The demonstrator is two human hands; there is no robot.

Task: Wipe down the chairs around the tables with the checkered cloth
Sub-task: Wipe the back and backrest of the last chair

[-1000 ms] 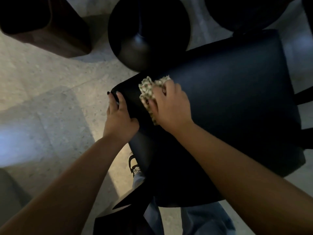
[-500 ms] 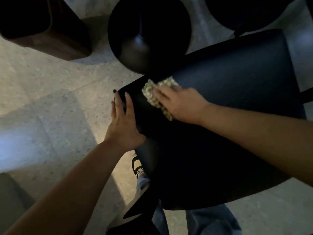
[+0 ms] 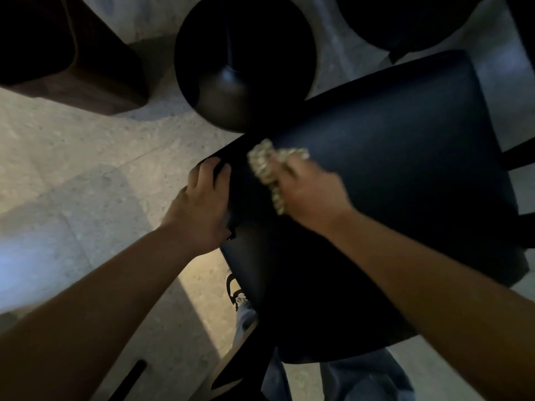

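Right hand point(image 3: 311, 195) grips checkered cloth point(image 3: 267, 169) on chair point(image 3: 390, 175); left hand point(image 3: 202, 209) grips chair corner.

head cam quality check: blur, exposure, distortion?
Head view: right hand and checkered cloth are motion-blurred; left hand is sharper. The black chair seat is underexposed, with a faint sheen. A pale light patch lies on the floor at left. Wide-angle bending shows at the edges.

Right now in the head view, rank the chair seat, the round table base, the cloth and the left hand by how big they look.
1. chair seat, by far the largest
2. round table base
3. left hand
4. cloth, though the right hand covers part of it, so ranks three and four are unsure
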